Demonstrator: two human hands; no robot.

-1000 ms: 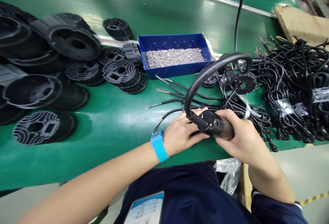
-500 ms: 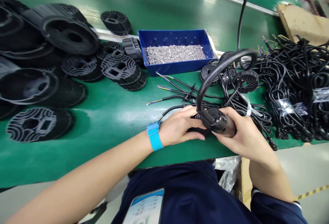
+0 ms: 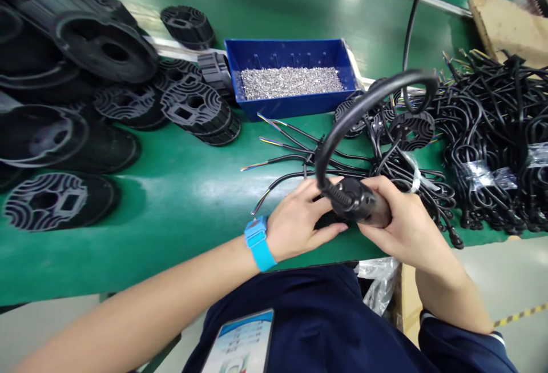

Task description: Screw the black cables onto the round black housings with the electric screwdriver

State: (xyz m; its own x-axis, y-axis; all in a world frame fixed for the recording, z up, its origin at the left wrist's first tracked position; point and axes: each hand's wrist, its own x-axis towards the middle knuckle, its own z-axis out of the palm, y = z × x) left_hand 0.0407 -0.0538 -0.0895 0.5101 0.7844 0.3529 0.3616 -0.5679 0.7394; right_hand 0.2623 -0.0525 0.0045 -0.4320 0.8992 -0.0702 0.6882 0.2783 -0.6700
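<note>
My right hand (image 3: 405, 221) is wrapped around a black electric screwdriver (image 3: 363, 204), which stands upright with its thick cord looping up from the top. Close beside it, my left hand (image 3: 302, 219), with a blue strap on its wrist, is closed around a black plastic part (image 3: 324, 220) on the bench. The screwdriver and my fingers hide most of that part, and its tip is out of sight. Just beyond my left hand lie black cables (image 3: 282, 177) with stripped coloured wire ends.
A blue bin (image 3: 274, 104) of small metal screws stands behind my hands. Black ridged round caps (image 3: 192, 104) and black cylindrical housings (image 3: 103, 47) crowd the left. On the right lie bundled black cables (image 3: 475, 150) and a piece of cardboard (image 3: 509, 24). The green bench's front edge is near my body.
The view has shifted slightly. My left hand has drawn a little toward me, and the nearest cable's wire end now shows beside the wrist. My right hand keeps its grip on the screwdriver.
</note>
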